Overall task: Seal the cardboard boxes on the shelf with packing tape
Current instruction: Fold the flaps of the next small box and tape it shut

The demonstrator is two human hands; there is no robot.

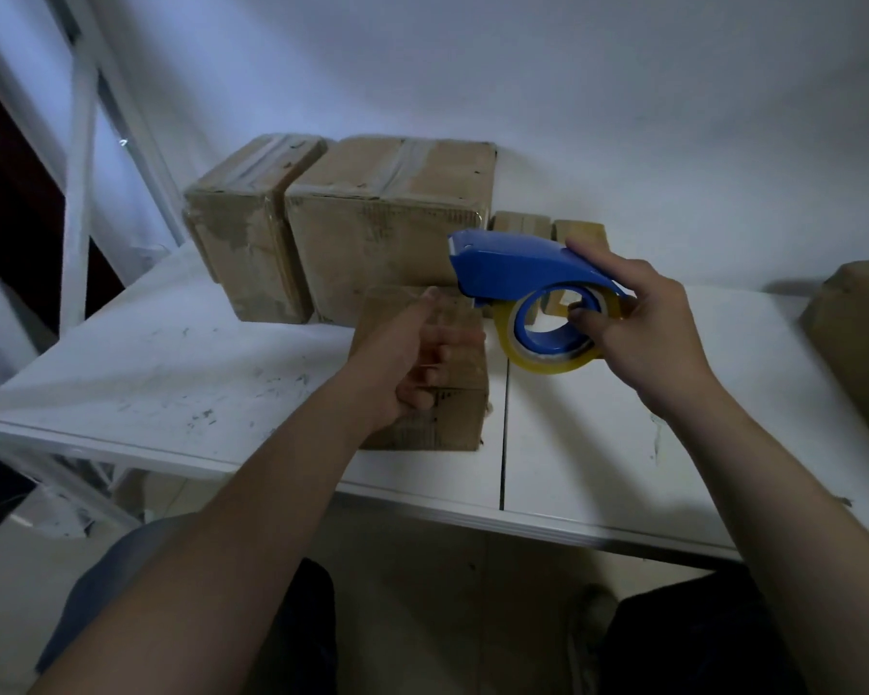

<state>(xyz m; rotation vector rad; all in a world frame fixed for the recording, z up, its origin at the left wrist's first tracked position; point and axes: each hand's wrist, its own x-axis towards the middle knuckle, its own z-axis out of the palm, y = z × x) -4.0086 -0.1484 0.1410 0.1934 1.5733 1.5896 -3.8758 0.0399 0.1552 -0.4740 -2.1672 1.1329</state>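
1. Head view: the small cardboard box (452, 418) lies on the white shelf (171, 373) close to its front edge, just left of a seam in the surface. Dark print runs along its near side, too faint and blurred to read.
2. The left hand (412, 358) hangs over this box with the thumb up and the fingers loosely bent, wrapped round nothing (motion blur hides whether the fingertips touch the cardboard).
3. The right hand (643, 338) grips the blue tape dispenser (512, 265) in the air, just right of the box and above it. The forefinger lies along the top of the housing, the thumb hooks into the core of the roll, and the other fingers curl behind.
4. The roll of yellowish tape (548, 361) sits in the dispenser's lower half, its blue hub facing the camera. The dispenser's nose points left.
5. Two larger boxes stand touching at the back against the wall, the narrow box (247, 243) on the left and the wide box (387, 223) on the right. Both have shiny tape strips over their tops, and the print on the wide box's front cannot be read.
6. Two low little boxes (523, 225) sit beside the wide box, partly behind the dispenser. Another brown box (854, 343) is cut off by the right edge.
7. A white metal upright (79, 193) rises at the shelf's left end.
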